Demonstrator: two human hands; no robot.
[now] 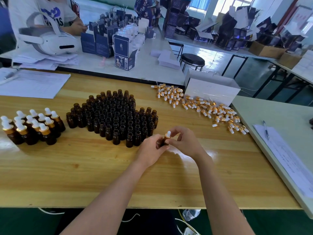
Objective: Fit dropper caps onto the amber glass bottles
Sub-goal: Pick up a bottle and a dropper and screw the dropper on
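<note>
Two hands meet over the wooden bench [84,175]: the left hand [150,150] grips an amber bottle [165,141], the right hand [184,141] pinches its dropper cap [168,134]. Uncapped bottles [115,116] stand behind, capped bottles [32,126] left, loose caps [203,106] right.

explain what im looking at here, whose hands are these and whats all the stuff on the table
There is no machine here. The single picture comes from a camera worn on a person's head, looking down at their own two hands. The left hand grips an amber bottle, and the fingers of the right hand pinch the cap on its neck. On the wooden table, open bottles stand in the middle and capped bottles on the left. Loose caps lie on the right by a white box.
</note>
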